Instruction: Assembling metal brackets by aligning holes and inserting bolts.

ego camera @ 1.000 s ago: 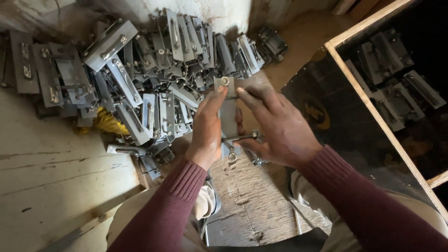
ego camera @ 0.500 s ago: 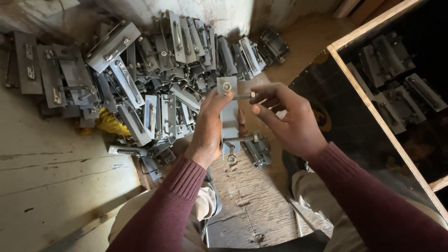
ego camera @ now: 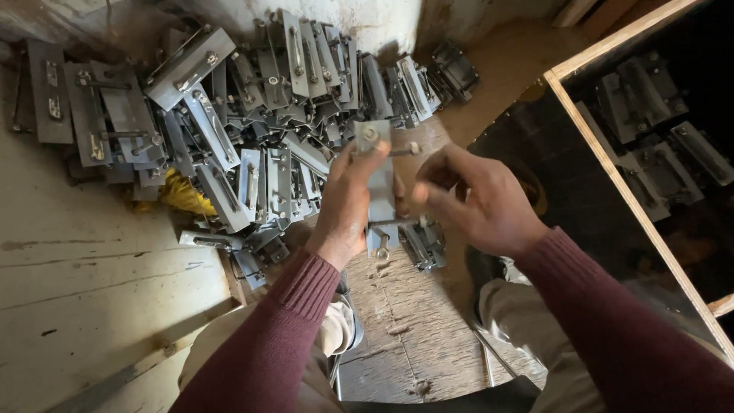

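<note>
Left hand [ego camera: 348, 203] grips a grey metal plate [ego camera: 377, 180]; right hand [ego camera: 478, 199] pinches its bolt [ego camera: 405, 150]

Heaped metal plates [ego camera: 252, 115] behind and left of the held plate [ego camera: 378, 191]; wooden-framed box [ego camera: 634, 191] right, more plates inside.

There is a single view, from a camera worn on the person's head. It looks steeply down over both maroon sleeves, close to the left hand [ego camera: 348, 206] and right hand [ego camera: 478, 203], which sit near the middle of the frame. The far side of the scene lies along the top edge, where a heap of grey metal plates [ego camera: 252, 115] runs up against a wall. A wooden-framed box [ego camera: 612, 176] cuts the right side. The person's knees and the floor fill the bottom edge. No second view shares the scene.
</note>
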